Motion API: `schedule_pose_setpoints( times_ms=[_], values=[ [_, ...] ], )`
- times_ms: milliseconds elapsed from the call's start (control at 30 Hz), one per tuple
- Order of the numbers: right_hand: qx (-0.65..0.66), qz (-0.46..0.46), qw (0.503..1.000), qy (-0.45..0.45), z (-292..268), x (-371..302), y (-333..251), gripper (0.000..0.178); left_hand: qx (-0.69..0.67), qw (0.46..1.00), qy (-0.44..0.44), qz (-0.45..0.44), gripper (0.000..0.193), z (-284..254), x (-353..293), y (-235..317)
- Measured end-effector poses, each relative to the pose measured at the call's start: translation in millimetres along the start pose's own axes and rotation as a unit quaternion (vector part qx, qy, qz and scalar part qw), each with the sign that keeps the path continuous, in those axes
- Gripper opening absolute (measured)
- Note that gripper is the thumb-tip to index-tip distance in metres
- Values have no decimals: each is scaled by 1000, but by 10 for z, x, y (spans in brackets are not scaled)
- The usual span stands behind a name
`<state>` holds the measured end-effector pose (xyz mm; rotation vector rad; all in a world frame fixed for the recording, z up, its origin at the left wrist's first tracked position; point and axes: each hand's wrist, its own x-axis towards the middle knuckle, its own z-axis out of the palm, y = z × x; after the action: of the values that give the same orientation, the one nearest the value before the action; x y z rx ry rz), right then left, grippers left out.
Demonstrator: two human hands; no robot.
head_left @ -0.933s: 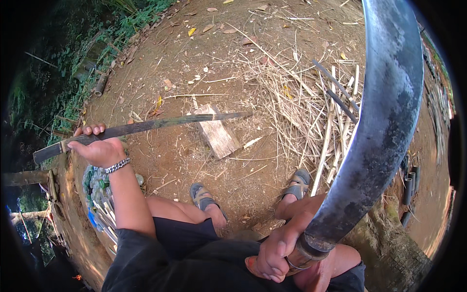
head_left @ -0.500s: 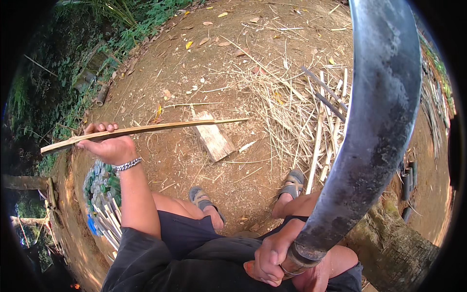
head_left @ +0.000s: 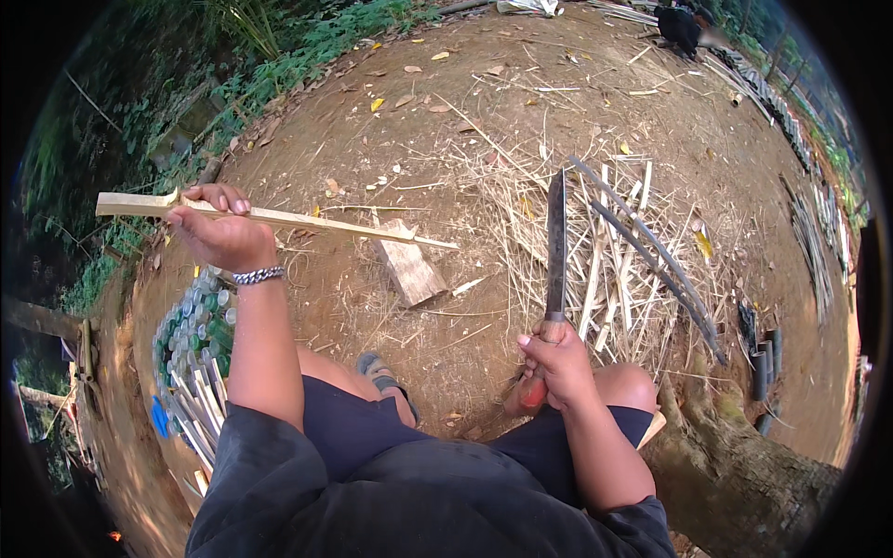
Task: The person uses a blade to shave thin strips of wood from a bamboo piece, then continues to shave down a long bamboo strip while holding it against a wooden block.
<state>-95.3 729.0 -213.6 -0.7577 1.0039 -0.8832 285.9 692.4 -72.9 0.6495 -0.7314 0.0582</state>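
My left hand (head_left: 221,228) is closed round a long pale strip of split bamboo (head_left: 316,221), held out roughly level, its thin end pointing right above a wood block (head_left: 411,270). In my right hand (head_left: 558,363) is a machete (head_left: 557,246), gripped by its wooden handle with a reddish butt. The dark blade points away from me, over the near edge of a heap of shavings and strips. Blade and bamboo are well apart. The block lies on the dirt between my feet and the shavings.
Pale shavings and split strips (head_left: 595,270) lie beyond the machete, with two dark curved strips (head_left: 651,256) across them. Plastic bottles (head_left: 200,321) and upright strips (head_left: 200,409) stand at left. A tree trunk (head_left: 744,465) and dark tubes (head_left: 765,363) are at right.
The machete has swung down and away from close in front of the view, now pointing forward. The bamboo strip has turned, showing its pale face, and my left hand has risen slightly.
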Motion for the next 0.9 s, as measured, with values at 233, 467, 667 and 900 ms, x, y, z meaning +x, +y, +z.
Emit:
schedule_pose_setpoints(
  times_ms=[233, 467, 667, 900],
  values=[
    [-73, -29, 997, 12, -125, -36, 67, 23, 11, 998, -53, 45, 53, 141, 173, 524],
    [-109, -46, 993, 17, -136, -89, 13, 23, -18, 995, -83, 53, 49, 259, 102, 531],
    [-152, -68, 986, 24, -175, 41, 127, 25, 12, 994, -106, 10, 46, 190, -277, -33],
    [-294, -97, 949, 57, -212, 48, 475, 27, -36, 995, -47, -84, 36, 168, -38, 391]
  ],
)
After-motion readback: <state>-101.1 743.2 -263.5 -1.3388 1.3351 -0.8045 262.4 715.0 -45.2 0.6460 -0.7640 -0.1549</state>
